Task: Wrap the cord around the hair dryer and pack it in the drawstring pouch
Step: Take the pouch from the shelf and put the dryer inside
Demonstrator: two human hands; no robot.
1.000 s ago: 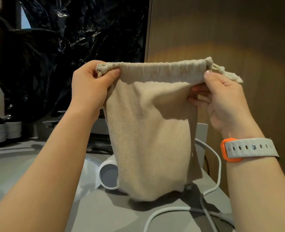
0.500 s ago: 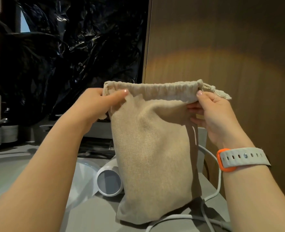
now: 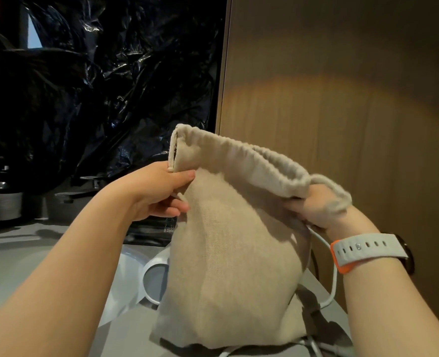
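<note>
The drawstring pouch was held up in front of the hair dryer, your left hand and right hand each pinching its rim to spread the mouth; the loose cord likely needed wrapping next.

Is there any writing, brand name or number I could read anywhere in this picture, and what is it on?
Nothing here can be read as text.
On the dark packet behind the pouch: a short row of white marks, too small and blurred to read.
On the bottles at far left: pale labels, any print too blurred to read.
On the pouch, the hair dryer and the watch strap: no writing shows.
</note>
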